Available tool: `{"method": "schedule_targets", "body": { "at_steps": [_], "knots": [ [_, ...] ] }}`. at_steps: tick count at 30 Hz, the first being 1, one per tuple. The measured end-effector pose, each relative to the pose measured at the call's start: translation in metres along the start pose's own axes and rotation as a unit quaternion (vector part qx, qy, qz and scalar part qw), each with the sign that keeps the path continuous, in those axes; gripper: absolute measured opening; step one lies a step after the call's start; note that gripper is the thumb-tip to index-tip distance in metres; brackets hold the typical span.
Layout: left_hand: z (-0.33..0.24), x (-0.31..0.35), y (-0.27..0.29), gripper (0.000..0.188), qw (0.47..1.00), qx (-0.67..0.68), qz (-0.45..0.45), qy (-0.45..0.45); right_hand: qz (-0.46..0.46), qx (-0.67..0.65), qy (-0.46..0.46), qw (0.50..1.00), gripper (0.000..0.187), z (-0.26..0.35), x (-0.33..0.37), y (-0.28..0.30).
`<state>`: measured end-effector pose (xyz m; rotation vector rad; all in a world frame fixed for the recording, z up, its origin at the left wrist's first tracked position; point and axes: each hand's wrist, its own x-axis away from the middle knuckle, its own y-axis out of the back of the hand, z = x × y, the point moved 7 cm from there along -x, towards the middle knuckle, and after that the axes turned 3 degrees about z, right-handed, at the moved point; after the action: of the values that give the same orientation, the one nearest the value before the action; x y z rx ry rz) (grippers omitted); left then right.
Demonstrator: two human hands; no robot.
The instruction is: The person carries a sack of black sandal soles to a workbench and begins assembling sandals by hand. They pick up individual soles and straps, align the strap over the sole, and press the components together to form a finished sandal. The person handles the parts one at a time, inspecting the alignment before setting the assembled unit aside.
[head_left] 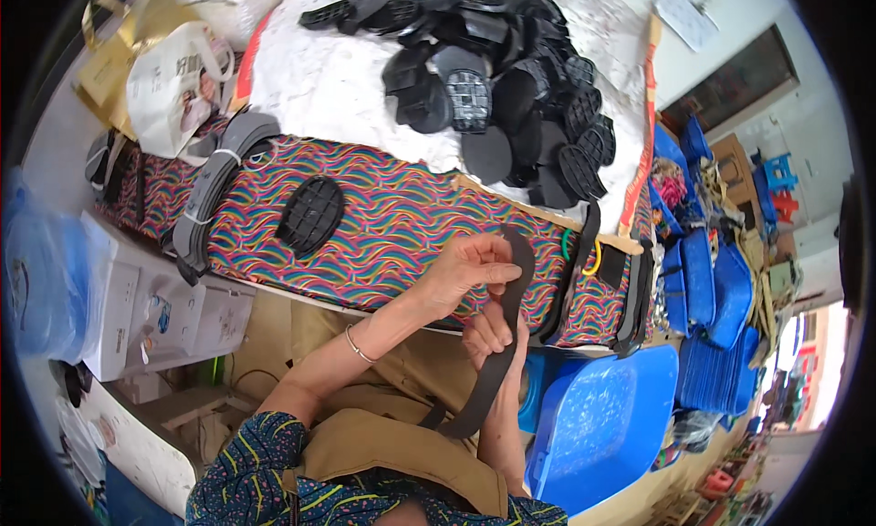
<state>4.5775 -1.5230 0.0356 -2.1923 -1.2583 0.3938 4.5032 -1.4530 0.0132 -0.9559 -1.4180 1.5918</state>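
Observation:
A long, dark grey, flexible strip (494, 369) with a rounded upper end runs between my two hands, its lower part hanging toward my lap. My left hand (467, 269), with a bracelet on the wrist, pinches the strip near its top. Lower down, my right hand (493, 336) has its fingers curled round the same strip. On the patterned cloth (401, 207), left of my hands, lies a black oval piece with a ridged grid (311, 216). Several black strips (568, 293) lie just to the right of my hands, beside a yellow loop (593, 260).
Black heel-like pieces (520, 97) are heaped on the white cloth (319, 79) at the back. A tied bundle of grey strips (212, 197) and bags (169, 93) are at left. A blue tub (598, 426) stands at right, near stacked blue baskets (721, 371).

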Motion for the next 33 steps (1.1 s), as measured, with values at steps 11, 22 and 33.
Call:
{"method": "schedule_targets", "body": {
  "at_steps": [11, 22, 33],
  "knots": [
    [-0.040, 0.046, 0.101, 0.024, 0.943, 0.119, -0.248, -0.187, -0.092, 0.266, 0.162, 0.946, 0.027, 0.039, 0.033, -0.023],
    [0.015, 0.043, 0.052, 0.022, 0.957, -0.279, 0.041, 0.061, -0.148, 0.578, 0.437, 0.673, 0.018, 0.136, 0.056, -0.085],
    [-0.123, -0.181, 0.055, 0.035, 0.741, -0.586, -0.187, -0.269, -0.063, 0.299, 0.185, 0.934, 0.033, 0.067, 0.012, -0.051]
  ]
}}
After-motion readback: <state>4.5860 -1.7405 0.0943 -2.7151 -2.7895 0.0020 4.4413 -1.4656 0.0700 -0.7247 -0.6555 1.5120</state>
